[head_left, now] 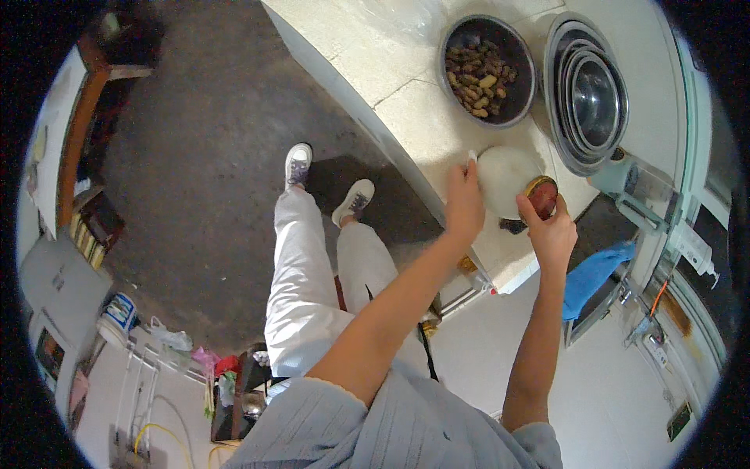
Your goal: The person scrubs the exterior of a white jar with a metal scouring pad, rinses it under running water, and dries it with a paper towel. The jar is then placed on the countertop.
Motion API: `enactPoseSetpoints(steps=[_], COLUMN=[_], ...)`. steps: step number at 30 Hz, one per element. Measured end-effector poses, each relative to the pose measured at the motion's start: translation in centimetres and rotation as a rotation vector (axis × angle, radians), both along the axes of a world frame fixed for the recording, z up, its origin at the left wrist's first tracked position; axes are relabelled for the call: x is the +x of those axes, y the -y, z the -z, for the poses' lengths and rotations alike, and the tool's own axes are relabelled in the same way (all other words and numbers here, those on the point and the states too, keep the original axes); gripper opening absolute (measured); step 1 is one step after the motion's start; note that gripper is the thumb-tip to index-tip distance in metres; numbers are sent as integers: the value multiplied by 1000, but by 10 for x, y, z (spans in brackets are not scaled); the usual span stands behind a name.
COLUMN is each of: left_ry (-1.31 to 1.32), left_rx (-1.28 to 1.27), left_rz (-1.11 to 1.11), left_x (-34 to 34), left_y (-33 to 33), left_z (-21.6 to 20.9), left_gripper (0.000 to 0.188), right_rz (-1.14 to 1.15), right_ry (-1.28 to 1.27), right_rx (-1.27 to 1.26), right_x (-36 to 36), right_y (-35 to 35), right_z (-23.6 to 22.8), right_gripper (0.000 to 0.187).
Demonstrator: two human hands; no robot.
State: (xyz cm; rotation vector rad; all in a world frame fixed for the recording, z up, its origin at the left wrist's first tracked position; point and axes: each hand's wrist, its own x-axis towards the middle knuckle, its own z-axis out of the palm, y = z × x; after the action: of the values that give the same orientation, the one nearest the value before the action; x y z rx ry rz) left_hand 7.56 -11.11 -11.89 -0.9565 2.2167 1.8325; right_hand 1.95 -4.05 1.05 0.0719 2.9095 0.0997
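Observation:
A round white dish-like thing [506, 176] lies on the pale counter, between my two hands. My left hand [466, 202] is at its left edge with the fingers pressed together. A small white bit shows at its fingertips, too small to name. In my right hand [551, 233] is a round jar lid [541, 197], reddish inside with a gold rim, tilted over the right edge of the white thing. Beyond my hands stands a dark bowl [522, 109] partly filled with unshelled peanuts [478, 76].
Nested metal bowls [556, 117] stand at the counter's [414, 117] far right. A blue cloth [598, 273] hangs to the right, near a white bottle [694, 248]. Clear plastic [402, 17] lies at the back. Left of the counter is dark floor [211, 156].

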Motion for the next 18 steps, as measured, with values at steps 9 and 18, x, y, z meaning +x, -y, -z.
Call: enactPoseSetpoints(steps=[9, 18], left_ry=[278, 408], left_rx=[469, 1179], left_rz=[-45, -667], left_x=[41, 42], left_y=[-68, -38], left_z=[30, 27], left_gripper=[54, 45], right_rz=[-26, -76], right_ry=[16, 103], right_rx=[68, -44], right_x=[0, -1], right_y=[10, 14], right_z=[-8, -4], right_gripper=[76, 84])
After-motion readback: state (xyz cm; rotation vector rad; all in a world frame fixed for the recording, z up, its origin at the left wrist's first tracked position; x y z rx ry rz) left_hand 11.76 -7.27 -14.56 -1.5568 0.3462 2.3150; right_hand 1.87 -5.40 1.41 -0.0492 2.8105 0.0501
